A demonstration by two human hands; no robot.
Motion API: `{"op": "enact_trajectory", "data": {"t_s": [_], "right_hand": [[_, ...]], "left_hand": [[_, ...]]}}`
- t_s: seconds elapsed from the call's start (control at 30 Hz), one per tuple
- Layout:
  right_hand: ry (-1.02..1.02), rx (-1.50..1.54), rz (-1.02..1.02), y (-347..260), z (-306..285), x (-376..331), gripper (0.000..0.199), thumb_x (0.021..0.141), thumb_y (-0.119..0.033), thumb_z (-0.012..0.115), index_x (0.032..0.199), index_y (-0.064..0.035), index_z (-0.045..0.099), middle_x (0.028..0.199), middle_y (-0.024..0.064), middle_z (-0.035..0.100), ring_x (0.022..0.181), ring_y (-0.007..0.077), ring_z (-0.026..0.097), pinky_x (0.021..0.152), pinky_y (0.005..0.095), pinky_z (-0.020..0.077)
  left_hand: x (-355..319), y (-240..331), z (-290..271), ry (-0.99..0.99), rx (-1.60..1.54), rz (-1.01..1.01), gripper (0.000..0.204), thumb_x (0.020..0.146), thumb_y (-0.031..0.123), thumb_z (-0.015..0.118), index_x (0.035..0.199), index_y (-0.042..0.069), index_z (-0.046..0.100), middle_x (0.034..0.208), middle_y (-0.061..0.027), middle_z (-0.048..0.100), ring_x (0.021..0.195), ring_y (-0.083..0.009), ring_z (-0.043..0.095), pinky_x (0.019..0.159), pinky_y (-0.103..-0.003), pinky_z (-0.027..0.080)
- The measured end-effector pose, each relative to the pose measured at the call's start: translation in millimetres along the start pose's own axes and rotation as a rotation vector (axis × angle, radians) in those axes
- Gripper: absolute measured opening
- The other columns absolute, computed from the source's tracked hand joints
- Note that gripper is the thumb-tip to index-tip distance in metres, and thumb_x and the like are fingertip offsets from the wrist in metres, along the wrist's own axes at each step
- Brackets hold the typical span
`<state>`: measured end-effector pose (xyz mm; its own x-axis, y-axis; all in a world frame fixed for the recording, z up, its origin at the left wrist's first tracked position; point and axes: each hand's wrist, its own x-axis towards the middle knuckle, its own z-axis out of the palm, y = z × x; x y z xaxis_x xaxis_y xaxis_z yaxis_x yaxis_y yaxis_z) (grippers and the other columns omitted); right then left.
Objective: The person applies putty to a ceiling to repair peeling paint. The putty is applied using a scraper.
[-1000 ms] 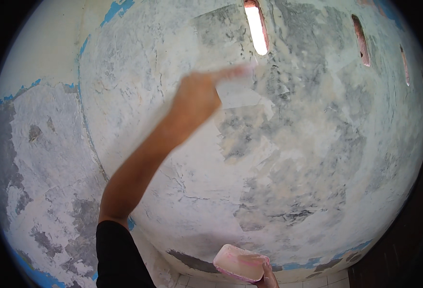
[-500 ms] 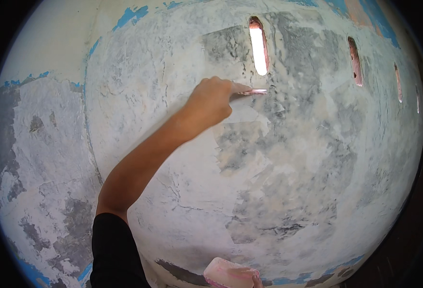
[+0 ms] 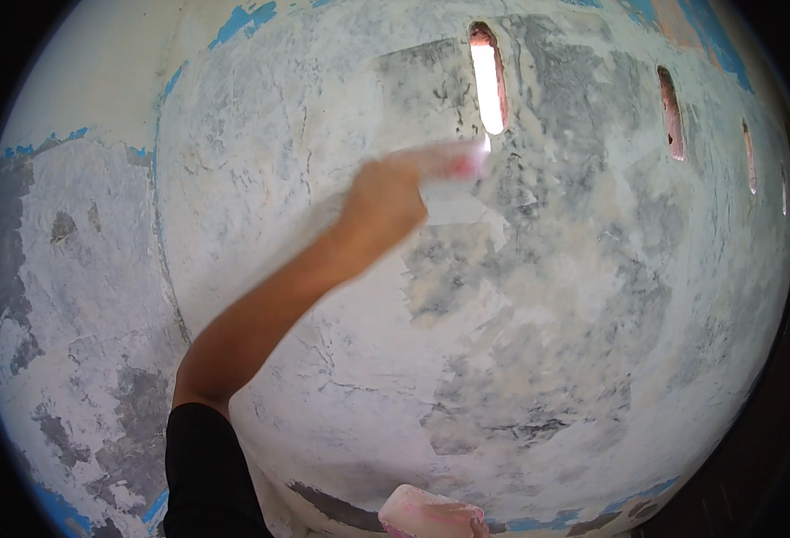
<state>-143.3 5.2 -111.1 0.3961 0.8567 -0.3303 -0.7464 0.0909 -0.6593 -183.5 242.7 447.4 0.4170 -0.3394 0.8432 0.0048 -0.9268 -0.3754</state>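
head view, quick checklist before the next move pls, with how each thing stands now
1. Left hand has the pinkish tool: ok, though motion-blurred.
2. Tool's edge flat on the wall: cannot tell, too blurred.
3. Right hand grips the tray: ok, at its right side.
4. Whole tray in view: not ok, the lower picture edge cuts it off.
5. Wall surface evenly coloured: not ok, grey and whitish patches show.
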Motion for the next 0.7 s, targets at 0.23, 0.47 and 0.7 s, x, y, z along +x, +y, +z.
{"op": "enact_trajectory", "data": {"t_s": [0.23, 0.47, 0.7], "right_hand": [[-0.099, 0.030, 0.056, -12, 12, -25, 0.082, 0.093, -0.073, 0.054, 0.155, -0.0203, 0.042, 0.149, 0.0095, 0.051, 0.130, 0.0313, 0.053, 0.095, 0.0554, 0.0505], [-0.020, 0.047, 0.036, -9, 9, -18, 0.080, 0.092, -0.073, 0.056, 0.152, -0.0223, 0.043, 0.146, 0.0093, 0.053, 0.127, 0.0324, 0.055, 0.095, 0.0552, 0.0528], [-0.061, -0.032, -0.019, -15, 18, -26, 0.079, 0.092, -0.073, 0.056, 0.151, -0.0225, 0.043, 0.146, 0.0091, 0.053, 0.127, 0.0326, 0.056, 0.094, 0.0547, 0.0535]], "left_hand": [[87, -59, -52, 0.258, 0.340, -0.203, 0.065, 0.082, -0.006, 0.052, 0.134, 0.030, 0.068, 0.085, -0.0195, 0.074, 0.069, -0.0239, 0.073, 0.070, -0.038, 0.059], [-24, -4, 31, 0.027, 0.325, -0.009, 0.058, 0.083, -0.004, 0.056, 0.133, 0.023, 0.068, 0.126, -0.0124, 0.070, 0.095, -0.0304, 0.072, 0.081, -0.038, 0.060], [-33, -29, 39, 0.079, 0.546, -0.016, 0.063, 0.086, -0.001, 0.058, 0.148, 0.011, 0.052, 0.141, -0.0195, 0.059, 0.120, -0.0364, 0.063, 0.100, -0.042, 0.054]]}}
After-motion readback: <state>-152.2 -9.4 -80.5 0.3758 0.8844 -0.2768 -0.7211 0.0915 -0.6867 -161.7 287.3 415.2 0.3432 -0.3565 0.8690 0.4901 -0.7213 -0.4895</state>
